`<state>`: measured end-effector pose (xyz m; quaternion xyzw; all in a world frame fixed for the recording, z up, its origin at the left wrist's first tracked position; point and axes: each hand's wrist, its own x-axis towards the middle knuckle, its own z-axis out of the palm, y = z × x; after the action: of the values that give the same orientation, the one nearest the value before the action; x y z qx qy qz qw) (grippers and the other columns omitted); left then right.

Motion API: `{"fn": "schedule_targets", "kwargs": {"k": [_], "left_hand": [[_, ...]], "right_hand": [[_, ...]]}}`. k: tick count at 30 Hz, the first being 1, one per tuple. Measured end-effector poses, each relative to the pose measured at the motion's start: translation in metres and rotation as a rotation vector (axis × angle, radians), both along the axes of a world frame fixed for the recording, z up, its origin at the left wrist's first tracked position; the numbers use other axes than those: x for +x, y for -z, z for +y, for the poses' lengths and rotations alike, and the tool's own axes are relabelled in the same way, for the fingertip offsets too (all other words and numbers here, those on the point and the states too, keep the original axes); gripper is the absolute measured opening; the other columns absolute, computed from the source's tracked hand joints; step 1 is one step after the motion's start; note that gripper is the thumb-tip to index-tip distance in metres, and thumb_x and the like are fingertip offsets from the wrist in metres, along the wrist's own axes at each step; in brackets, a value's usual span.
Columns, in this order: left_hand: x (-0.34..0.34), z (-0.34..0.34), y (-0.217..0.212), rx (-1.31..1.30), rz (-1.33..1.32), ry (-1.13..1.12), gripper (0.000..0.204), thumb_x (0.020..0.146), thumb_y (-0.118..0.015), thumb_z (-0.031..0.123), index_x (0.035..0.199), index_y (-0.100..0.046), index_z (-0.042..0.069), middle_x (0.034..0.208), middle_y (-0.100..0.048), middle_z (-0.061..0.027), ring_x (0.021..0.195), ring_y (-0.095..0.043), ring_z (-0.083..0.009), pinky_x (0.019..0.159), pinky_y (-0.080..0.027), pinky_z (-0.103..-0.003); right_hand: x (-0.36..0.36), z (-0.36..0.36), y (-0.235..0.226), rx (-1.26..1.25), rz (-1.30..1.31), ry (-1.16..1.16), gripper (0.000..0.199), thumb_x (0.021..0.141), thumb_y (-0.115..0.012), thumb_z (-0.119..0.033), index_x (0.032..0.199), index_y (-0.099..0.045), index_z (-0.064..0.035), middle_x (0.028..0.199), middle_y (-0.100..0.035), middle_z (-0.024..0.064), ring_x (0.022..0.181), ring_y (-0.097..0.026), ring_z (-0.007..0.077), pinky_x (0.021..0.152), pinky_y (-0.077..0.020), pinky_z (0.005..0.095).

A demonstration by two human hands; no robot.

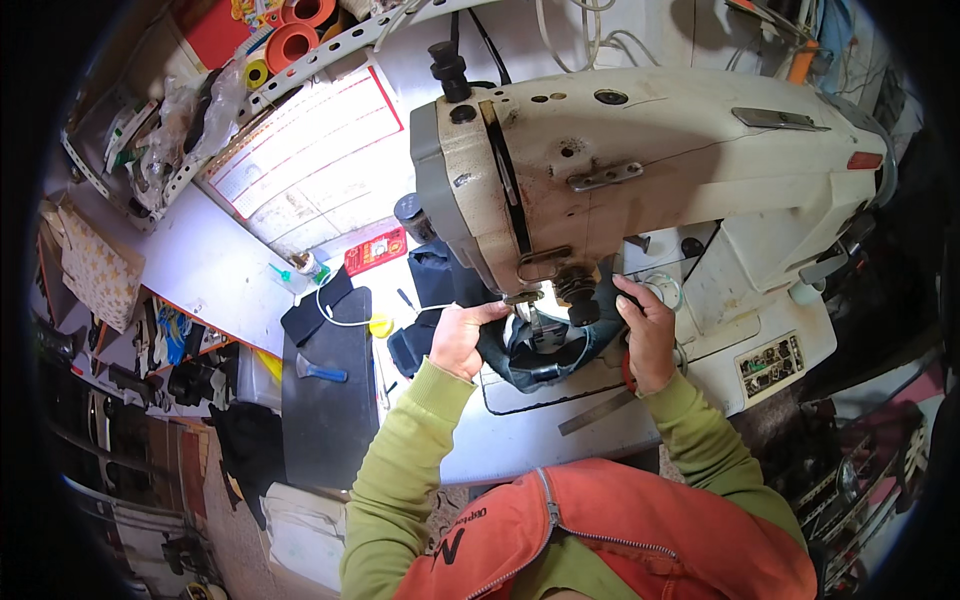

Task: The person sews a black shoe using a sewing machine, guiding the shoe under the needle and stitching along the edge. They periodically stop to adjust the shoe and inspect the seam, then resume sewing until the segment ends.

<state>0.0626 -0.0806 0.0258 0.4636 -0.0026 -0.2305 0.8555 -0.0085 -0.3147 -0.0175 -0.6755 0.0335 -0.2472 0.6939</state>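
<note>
Fabric, a dark blue piece, lay curled under the needle of the cream sewing machine, on the white desk. We gripped its left edge with our left hand, fingers curled shut on it, and our right hand pressed its right side. Sewing looked midway; more dark pieces waited farther left.

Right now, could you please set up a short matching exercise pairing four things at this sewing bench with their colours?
Things:
1. sewing machine
2. fabric piece held by the left hand and right hand
3. tape rolls
4. sleeves

Colours:
A. olive green
B. orange
C. cream white
D. dark navy

Pairs: 1-C, 2-D, 3-B, 4-A
</note>
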Motion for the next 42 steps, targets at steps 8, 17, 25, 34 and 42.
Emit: {"fn": "schedule_targets", "kwargs": {"k": [8,17,25,34,42], "left_hand": [[-0.006,-0.009,-0.010,0.039,-0.027,-0.021,0.030,0.077,-0.058,-0.011,0.106,-0.063,-0.005,0.100,-0.067,-0.0093,0.088,-0.064,-0.0185,0.082,-0.052,-0.031],[0.029,-0.012,0.010,0.100,-0.074,-0.018,0.024,0.083,-0.061,0.003,0.106,-0.065,-0.001,0.099,-0.068,-0.0072,0.089,-0.062,-0.0154,0.083,-0.048,-0.030],[0.001,-0.009,-0.006,0.089,-0.052,0.001,0.026,0.077,-0.058,-0.012,0.101,-0.065,-0.006,0.097,-0.069,-0.0110,0.084,-0.065,-0.0190,0.080,-0.051,-0.030],[0.024,-0.019,-0.002,0.042,-0.070,-0.010,0.022,0.084,-0.063,0.009,0.104,-0.063,0.001,0.094,-0.067,-0.0045,0.082,-0.062,-0.0150,0.073,-0.050,-0.030],[0.012,-0.014,0.001,-0.016,-0.041,0.061,0.027,0.081,-0.058,-0.005,0.108,-0.061,-0.002,0.097,-0.067,-0.0092,0.082,-0.065,-0.0188,0.069,-0.054,-0.031]], "right_hand": [[-0.016,-0.004,-0.001,-0.072,0.078,-0.042,0.030,0.089,-0.054,-0.006,0.116,-0.059,0.0046,0.117,-0.062,0.0110,0.111,-0.055,0.0164,0.097,-0.0391,0.0268],[-0.004,-0.004,0.024,0.266,0.087,-0.095,0.027,0.087,-0.054,-0.003,0.114,-0.060,0.0019,0.109,-0.064,0.0072,0.098,-0.057,0.0121,0.089,-0.0425,0.0250],[-0.009,-0.001,0.028,0.247,0.068,-0.125,0.025,0.088,-0.056,-0.004,0.112,-0.061,0.0004,0.107,-0.063,0.0038,0.093,-0.054,0.0084,0.086,-0.0410,0.0222],[0.009,-0.010,0.009,-0.218,-0.094,0.105,0.021,0.084,-0.059,-0.007,0.104,-0.062,-0.0034,0.112,-0.057,0.0099,0.104,-0.053,0.0209,0.093,-0.0402,0.0298],[0.020,0.013,-0.049,-0.823,-0.281,0.075,0.018,0.071,-0.068,-0.006,0.087,-0.060,-0.0097,0.124,-0.051,0.0104,0.113,-0.046,0.0341,0.096,-0.0368,0.0429]]}}
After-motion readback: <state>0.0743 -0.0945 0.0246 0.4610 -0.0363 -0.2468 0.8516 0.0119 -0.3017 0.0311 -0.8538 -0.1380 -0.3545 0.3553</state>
